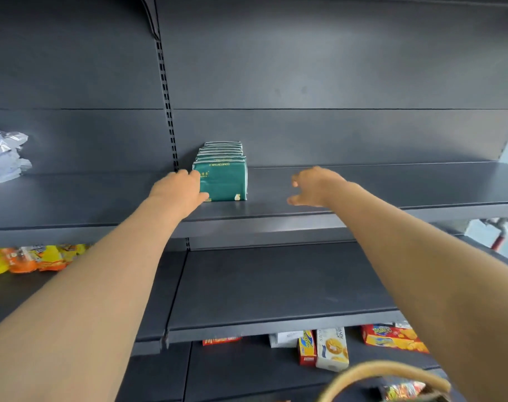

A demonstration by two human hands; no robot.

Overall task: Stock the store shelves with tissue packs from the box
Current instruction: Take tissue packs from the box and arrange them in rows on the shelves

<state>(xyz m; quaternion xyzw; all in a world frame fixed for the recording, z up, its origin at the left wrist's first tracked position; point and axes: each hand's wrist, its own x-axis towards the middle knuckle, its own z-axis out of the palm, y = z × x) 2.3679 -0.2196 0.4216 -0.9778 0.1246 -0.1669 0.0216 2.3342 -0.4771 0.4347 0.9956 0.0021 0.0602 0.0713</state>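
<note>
Fingers of the left hand (179,189) lie against the left face of the front green tissue pack (222,182), thumb low at its bottom corner; they press on it, not wrapped round it, so whether they grip or only steady it I cannot tell. Right hand (315,185) hangs just right of the pack, apart from it, fingers spread and empty, slightly blurred.

Placement: tissue packs stand on edge in one file (222,149) running from the front pack back to the rear panel, hard by the slotted upright (167,105). Likely reason: starting at the upright gives a straight reference line, and the left hand squares the row against it.

Room: right of the pack, the upper shelf (391,184) is bare to its far end, so there is wide space for further rows. Front pack sits close to the shelf lip; one more in this file risks overhang. Below the pack, the next shelf (276,285) is bare too. Far left of the pack, clear plastic bags (5,155). Box not in view.
</note>
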